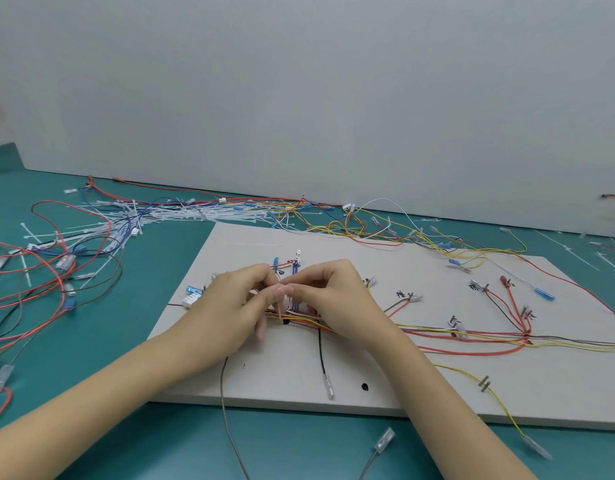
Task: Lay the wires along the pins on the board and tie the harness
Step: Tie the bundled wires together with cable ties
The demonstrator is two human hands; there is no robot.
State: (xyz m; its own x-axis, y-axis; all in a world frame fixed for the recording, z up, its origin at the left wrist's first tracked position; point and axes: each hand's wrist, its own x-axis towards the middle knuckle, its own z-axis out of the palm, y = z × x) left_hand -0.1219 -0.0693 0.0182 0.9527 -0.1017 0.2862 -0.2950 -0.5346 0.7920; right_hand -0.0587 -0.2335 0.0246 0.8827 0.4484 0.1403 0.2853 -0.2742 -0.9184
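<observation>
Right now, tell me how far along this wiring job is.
Done: red and yellow wires already run along the pins on the board. In hand: the left hand and right hand pinch a white cable tie at the bundle near the board's middle. Left: more spots likely need tying; loose wires and spare ties lie on the green table.

Materials on the wiring bench

The board (420, 382) was matt grey; the wires (472, 344) had smooth plastic coats; the cable ties (195, 214) were translucent white plastic; the tabletop (101, 341) looked matt teal.
</observation>
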